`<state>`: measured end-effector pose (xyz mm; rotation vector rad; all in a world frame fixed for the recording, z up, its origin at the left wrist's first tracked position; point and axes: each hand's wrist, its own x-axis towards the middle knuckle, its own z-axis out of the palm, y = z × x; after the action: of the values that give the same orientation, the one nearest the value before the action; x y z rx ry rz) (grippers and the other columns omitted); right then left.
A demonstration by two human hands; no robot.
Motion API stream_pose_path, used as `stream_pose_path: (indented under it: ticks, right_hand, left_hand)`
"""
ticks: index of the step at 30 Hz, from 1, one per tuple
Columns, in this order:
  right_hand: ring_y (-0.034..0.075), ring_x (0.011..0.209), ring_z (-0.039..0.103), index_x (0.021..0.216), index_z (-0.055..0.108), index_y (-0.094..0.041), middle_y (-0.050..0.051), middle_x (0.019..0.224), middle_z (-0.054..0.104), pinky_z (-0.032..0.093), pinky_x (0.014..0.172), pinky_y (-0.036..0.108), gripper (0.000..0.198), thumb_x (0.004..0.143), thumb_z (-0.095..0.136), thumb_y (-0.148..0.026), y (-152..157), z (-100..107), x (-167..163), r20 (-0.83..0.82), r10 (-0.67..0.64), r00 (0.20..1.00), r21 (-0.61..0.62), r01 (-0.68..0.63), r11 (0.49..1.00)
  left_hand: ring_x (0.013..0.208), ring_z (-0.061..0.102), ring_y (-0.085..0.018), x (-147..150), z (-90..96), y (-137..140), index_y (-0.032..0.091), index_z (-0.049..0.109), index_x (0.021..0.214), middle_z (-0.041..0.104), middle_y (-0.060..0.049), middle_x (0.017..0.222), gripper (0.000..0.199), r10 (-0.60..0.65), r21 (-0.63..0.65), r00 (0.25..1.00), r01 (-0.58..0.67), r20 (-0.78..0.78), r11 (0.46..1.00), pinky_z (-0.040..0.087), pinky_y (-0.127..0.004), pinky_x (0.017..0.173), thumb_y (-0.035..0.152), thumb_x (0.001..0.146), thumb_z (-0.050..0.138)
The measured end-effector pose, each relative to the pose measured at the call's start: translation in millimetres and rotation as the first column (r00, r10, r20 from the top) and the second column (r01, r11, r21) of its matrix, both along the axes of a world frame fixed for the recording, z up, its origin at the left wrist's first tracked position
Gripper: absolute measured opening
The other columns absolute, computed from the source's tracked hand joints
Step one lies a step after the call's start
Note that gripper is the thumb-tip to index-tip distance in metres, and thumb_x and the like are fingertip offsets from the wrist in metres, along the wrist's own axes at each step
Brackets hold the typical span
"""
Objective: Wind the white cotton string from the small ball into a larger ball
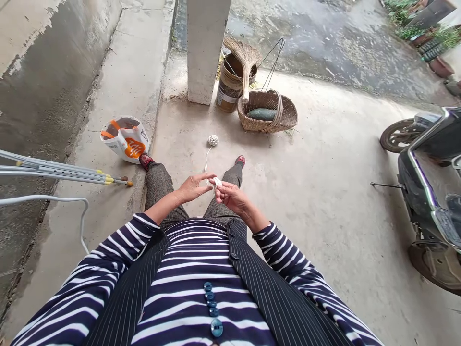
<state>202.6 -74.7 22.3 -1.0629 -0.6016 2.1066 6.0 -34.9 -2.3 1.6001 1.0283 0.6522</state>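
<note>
Over my lap, my right hand (232, 198) pinches a small white bundle of yarn (217, 182) between thumb and fingers. My left hand (194, 188) meets it from the other side, its thumb and fingers closing around white yarn beside the bundle. A strand (206, 161) runs from my left fingers down to a white yarn ball (213, 140), which lies on the concrete floor beyond my knees. Whether the bundle is knitted or only wound is too small to tell.
A white and orange bag (126, 142) stands by my left foot, with metal crutches (65, 173) at the left. Ahead are a pillar (205, 53), a bucket (227, 89) with a straw broom (247, 57), and a wicker basket (259, 126) holding a green gourd (262, 114). A scooter (425, 182) stands right.
</note>
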Motion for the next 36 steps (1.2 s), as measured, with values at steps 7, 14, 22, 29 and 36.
stream_pose_path:
  ticks: [7, 14, 22, 29, 36]
  right_hand:
    - [0.004, 0.045, 0.052, 0.118, 0.073, -0.017, -0.003, 0.075, 0.068, 0.041, 0.043, 0.019, 0.052, 0.076, 0.085, -0.045, 2.9, -0.3, -1.5, 0.022, -0.031, 0.999, 0.157, 0.027, 0.987]
    - [0.005, 0.04, 0.051, 0.125, 0.07, -0.02, -0.001, 0.08, 0.074, 0.04, 0.039, 0.021, 0.06, 0.075, 0.084, -0.05, 10.5, 8.1, -2.3, 0.114, -0.115, 0.987, 0.28, 0.079, 0.957]
    - [0.006, 0.041, 0.054, 0.136, 0.066, -0.024, 0.006, 0.103, 0.077, 0.044, 0.04, 0.024, 0.058, 0.088, 0.069, -0.056, 25.8, 16.4, 6.8, 0.325, -0.274, 0.905, 0.547, 0.056, 0.835]
    - [0.008, 0.05, 0.057, 0.138, 0.067, -0.021, 0.009, 0.119, 0.076, 0.051, 0.059, 0.026, 0.045, 0.105, 0.044, -0.039, 23.2, 7.4, 16.1, 0.707, -0.337, 0.621, 0.662, -0.414, 0.625]
    - [0.017, 0.074, 0.069, 0.115, 0.075, -0.02, 0.007, 0.097, 0.079, 0.048, 0.069, 0.026, 0.033, 0.104, 0.044, -0.027, 12.7, 8.9, 14.0, 0.863, -0.287, 0.415, 0.504, -0.685, 0.526]
  left_hand:
    - [0.084, 0.067, -0.02, 14.5, -16.7, -1.8, 0.014, 0.073, 0.083, 0.073, -0.004, 0.081, 0.044, 0.001, -0.126, 0.996, 0.01, 0.089, 0.992, 0.05, -0.028, 0.083, 0.055, 0.088, 0.059]
    - [0.078, 0.064, -0.019, 18.7, -17.5, -6.2, 0.015, 0.073, 0.076, 0.073, -0.004, 0.075, 0.034, -0.037, -0.197, 0.998, 0.045, 0.043, 0.979, 0.048, -0.028, 0.081, 0.044, 0.088, 0.059]
    - [0.102, 0.071, -0.024, 16.4, -1.7, -7.9, 0.017, 0.078, 0.091, 0.081, -0.007, 0.096, 0.023, -0.111, -0.381, 0.973, 0.182, 0.201, 0.907, 0.048, -0.036, 0.098, 0.029, 0.084, 0.06]
    - [0.094, 0.072, -0.024, 3.6, 36.2, 0.5, 0.014, 0.079, 0.091, 0.08, -0.011, 0.092, 0.024, -0.234, -0.412, 0.9, 0.384, 0.368, 0.827, 0.049, -0.035, 0.093, 0.032, 0.082, 0.066]
    - [0.083, 0.07, -0.022, -9.2, 53.0, 34.5, 0.014, 0.077, 0.072, 0.078, -0.011, 0.078, 0.041, -0.233, -0.281, 0.958, 0.274, 0.169, 0.92, 0.049, -0.033, 0.086, 0.049, 0.089, 0.066]
